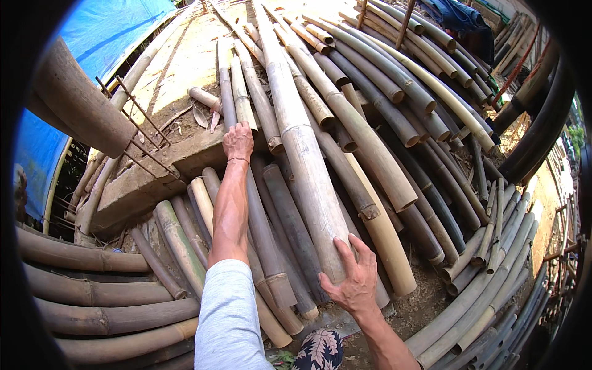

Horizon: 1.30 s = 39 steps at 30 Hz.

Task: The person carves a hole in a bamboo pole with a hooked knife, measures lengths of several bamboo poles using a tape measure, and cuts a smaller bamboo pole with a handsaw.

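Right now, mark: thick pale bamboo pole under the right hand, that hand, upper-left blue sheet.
Thick pale bamboo pole (301,146), head view: mid-length.
Right hand (357,283), head view: back of it.
Blue sheet (111,31), head view: upper part.

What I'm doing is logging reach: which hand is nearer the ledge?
Left. The left hand is by the ledge, curled at the end of a slim bamboo; the right hand is farther off, lower right, on the thick bamboo.

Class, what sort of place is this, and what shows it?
Probably an outdoor bamboo storage yard: many cut bamboo poles lie in heaps and rows, near sunlit ground and a blue tarp.
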Each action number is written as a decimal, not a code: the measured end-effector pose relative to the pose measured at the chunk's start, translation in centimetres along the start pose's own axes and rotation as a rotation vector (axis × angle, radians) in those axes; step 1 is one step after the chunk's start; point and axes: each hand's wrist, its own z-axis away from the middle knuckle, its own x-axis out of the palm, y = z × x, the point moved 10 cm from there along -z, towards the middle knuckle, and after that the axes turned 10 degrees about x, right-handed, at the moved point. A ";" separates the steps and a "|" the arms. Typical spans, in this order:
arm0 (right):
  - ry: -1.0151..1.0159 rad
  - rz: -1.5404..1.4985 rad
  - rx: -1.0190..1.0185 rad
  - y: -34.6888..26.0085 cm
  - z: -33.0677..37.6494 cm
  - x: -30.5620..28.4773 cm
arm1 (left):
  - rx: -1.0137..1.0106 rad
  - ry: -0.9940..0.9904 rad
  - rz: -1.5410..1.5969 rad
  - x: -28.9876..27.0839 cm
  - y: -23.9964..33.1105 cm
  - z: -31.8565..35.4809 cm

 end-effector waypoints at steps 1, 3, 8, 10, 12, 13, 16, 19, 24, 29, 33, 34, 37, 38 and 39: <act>-0.001 0.000 0.003 -0.1 0.0 0.1 | -0.054 0.006 0.040 -0.9 -0.2 0.3; 0.003 0.027 0.011 0.5 0.1 -0.1 | -0.329 -0.075 0.415 -2.6 0.1 3.3; 0.038 0.032 -0.011 0.9 1.1 -2.5 | -0.727 -0.269 1.839 -12.1 7.9 18.3; 0.113 -0.113 -0.002 -0.2 3.4 -5.2 | -0.735 -0.351 1.908 -19.0 10.0 26.3; -0.193 -0.521 0.277 -0.7 7.6 -4.5 | -0.668 -0.407 2.008 -23.6 12.1 35.7; -0.348 -0.716 0.428 -0.7 10.4 -3.2 | -0.555 -0.446 2.075 -26.6 14.1 39.0; -0.718 -1.063 0.773 1.0 15.1 2.3 | -0.555 -0.373 1.969 -29.7 15.0 41.6; -0.337 -0.922 0.643 5.8 12.2 -0.9 | -0.554 0.109 1.543 -26.0 7.4 36.0; -0.294 -0.943 0.611 8.0 20.3 -7.9 | -0.804 -0.151 1.891 -14.9 11.1 28.1; -0.106 -0.815 1.010 22.2 37.5 -10.6 | -0.776 -0.412 0.975 -9.0 13.3 23.1; 0.105 -0.737 1.286 27.6 51.2 -16.3 | -1.005 -0.601 0.680 -4.7 11.0 27.4; 0.138 -0.726 1.329 27.8 53.5 -17.4 | -0.921 -0.688 0.723 -2.6 10.6 28.1; 0.381 -0.752 1.526 27.4 59.9 -19.5 | -0.665 -0.685 0.848 0.4 10.3 28.9; 0.367 -0.756 1.537 26.6 60.9 -19.0 | -0.636 -0.680 0.827 1.1 10.1 28.1; 0.374 -0.746 1.538 26.1 61.4 -19.5 | -0.605 -0.674 0.832 1.0 11.4 27.3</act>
